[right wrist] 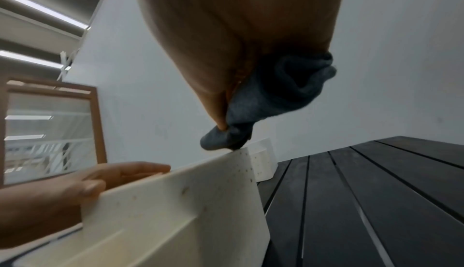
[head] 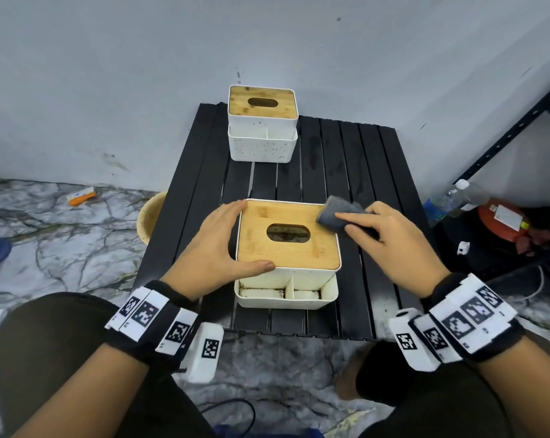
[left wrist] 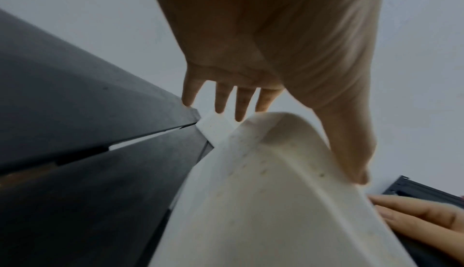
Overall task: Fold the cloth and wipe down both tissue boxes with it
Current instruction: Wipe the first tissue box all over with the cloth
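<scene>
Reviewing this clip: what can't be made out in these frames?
- Head view: inside of the near tissue box, dark through the lid slot.
- Head view: far tissue box speck detail, too small.
- Right wrist view: how the cloth is folded, bunched under the right hand.
- Left wrist view: lid top, hidden by the box wall below the left hand.

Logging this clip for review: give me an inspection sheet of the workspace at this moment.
Surface: black slatted table, smudged.
Job's things: near box, speckled; far box, speckled; folded grey cloth on near box's lid corner.
Clutter: nothing seen on the table.
Hands: left hand steadies near box; right hand grips cloth.
Cables: one on floor.
Surroundings: bowl, bottle, orange packet, rack.
</scene>
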